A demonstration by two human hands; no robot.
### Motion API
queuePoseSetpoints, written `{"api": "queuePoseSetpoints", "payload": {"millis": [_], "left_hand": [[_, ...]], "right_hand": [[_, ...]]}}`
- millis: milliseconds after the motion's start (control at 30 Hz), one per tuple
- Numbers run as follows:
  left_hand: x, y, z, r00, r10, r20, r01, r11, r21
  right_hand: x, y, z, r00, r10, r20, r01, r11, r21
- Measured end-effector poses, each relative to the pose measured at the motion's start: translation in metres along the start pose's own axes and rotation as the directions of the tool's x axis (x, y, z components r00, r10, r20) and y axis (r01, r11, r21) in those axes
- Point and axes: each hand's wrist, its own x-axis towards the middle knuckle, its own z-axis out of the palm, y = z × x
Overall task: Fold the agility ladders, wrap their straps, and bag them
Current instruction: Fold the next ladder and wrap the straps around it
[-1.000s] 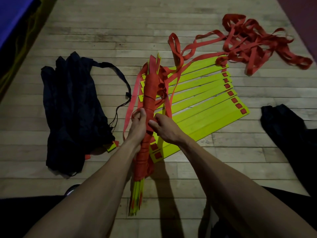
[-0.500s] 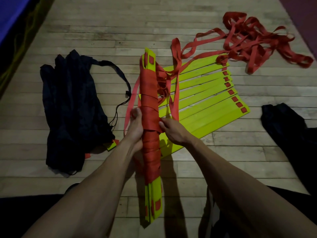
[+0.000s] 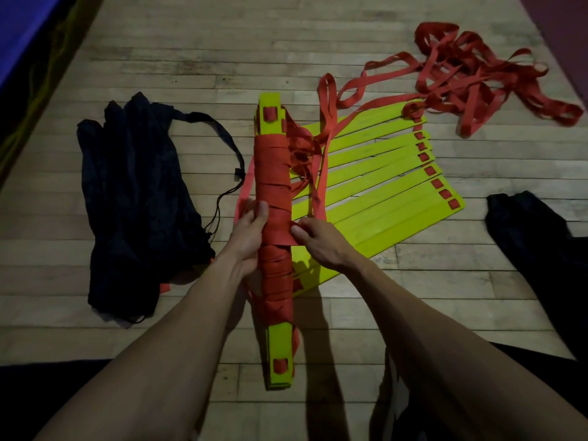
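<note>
A stack of yellow rungs, the folded ladder (image 3: 274, 237), is held lengthwise above the wooden floor (image 3: 197, 58), its middle bound in turns of red strap while both yellow ends remain bare. It is gripped at mid-length by the left hand (image 3: 249, 232), thumb laid over the front and fingers curled behind. The strap's working end (image 3: 294, 229) is pinched by the right hand (image 3: 318, 243) against the bundle's right edge. The step in hand is judged to be the wrapping of the strap. It is done well if each turn is pulled snug and laid flat beside the last, and if the loose loops (image 3: 307, 154) hanging at the right are gathered in before the end is tucked. A second ladder (image 3: 375, 186) is fanned out just behind, its strap (image 3: 471, 74) heaped beyond it. A dark drawstring bag (image 3: 133, 198) lies to the left, ready for bagging.
</note>
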Motion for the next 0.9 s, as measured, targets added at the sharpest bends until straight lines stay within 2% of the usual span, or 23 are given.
{"api": "queuePoseSetpoints", "payload": {"millis": [100,233,333,500,667,800,900], "left_hand": [[0.002,-0.001,-0.010,0.998,-0.018,-0.052,0.016,0.999,-0.048],[0.000,-0.002,-0.007,0.999,-0.007,-0.034,0.004,0.997,-0.072],[-0.001,-0.003,0.003,0.999,0.008,-0.052,-0.009,1.000,-0.028],[0.005,-0.004,0.010,0.993,0.099,-0.066,-0.097,0.995,0.030],[-0.001,-0.001,0.016,0.994,0.085,-0.074,-0.076,0.991,0.108],[-0.016,0.002,0.016,0.998,0.050,0.038,-0.054,0.989,0.135],[-0.014,-0.001,0.011,0.997,0.082,-0.010,-0.081,0.993,0.084]], "right_hand": [[-0.003,0.006,-0.006,1.000,-0.019,0.016,0.020,0.999,-0.049],[-0.002,0.003,-0.008,0.996,-0.086,0.006,0.086,0.996,-0.035],[0.001,-0.001,0.000,0.991,-0.130,-0.008,0.130,0.991,0.000],[0.004,0.002,0.001,0.991,-0.119,-0.068,0.122,0.991,0.051],[0.003,0.001,0.006,0.990,-0.117,-0.084,0.124,0.988,0.090],[0.006,-0.009,0.009,0.990,-0.106,-0.093,0.116,0.986,0.117],[0.006,-0.010,0.005,0.990,-0.117,-0.077,0.124,0.988,0.088]]}}
